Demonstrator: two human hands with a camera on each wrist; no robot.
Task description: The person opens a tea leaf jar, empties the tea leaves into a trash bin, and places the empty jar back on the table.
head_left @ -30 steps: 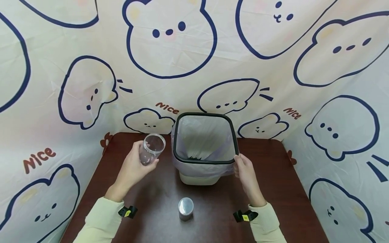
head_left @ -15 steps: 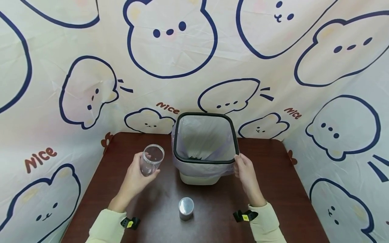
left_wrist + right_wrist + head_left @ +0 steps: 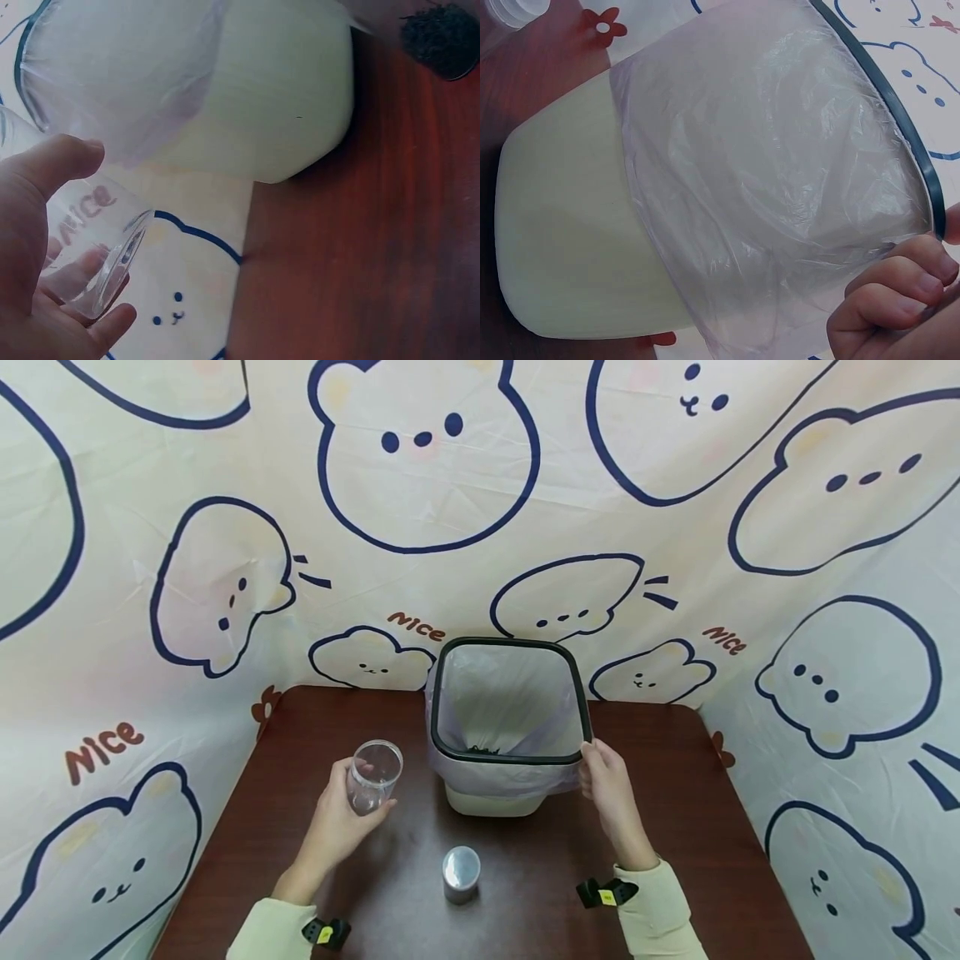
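My left hand (image 3: pixel 337 818) holds a clear jar (image 3: pixel 374 777) left of the bin, its open mouth facing up. In the left wrist view the thumb and fingers curl round the see-through jar (image 3: pixel 90 232), with no contents visible inside. With thumb and fingers, my right hand (image 3: pixel 611 797) grips the front right corner of the trash bin's dark rim. That trash bin (image 3: pixel 495 802) is pale, with a thin lilac bag (image 3: pixel 780 165) folded over its outside. Some dark bits (image 3: pixel 483 751) lie inside the bag.
On the brown table (image 3: pixel 360 902), a small silver-topped cylinder (image 3: pixel 461 872) stands in front of the bin. A dark shredded clump (image 3: pixel 442 41) shows at the left wrist view's upper right. Behind the table hangs a patterned cloth (image 3: pixel 420 502).
My left hand has come nearer with the clear jar, moving down and slightly right in the head view. The right hand stays at the bin's rim.
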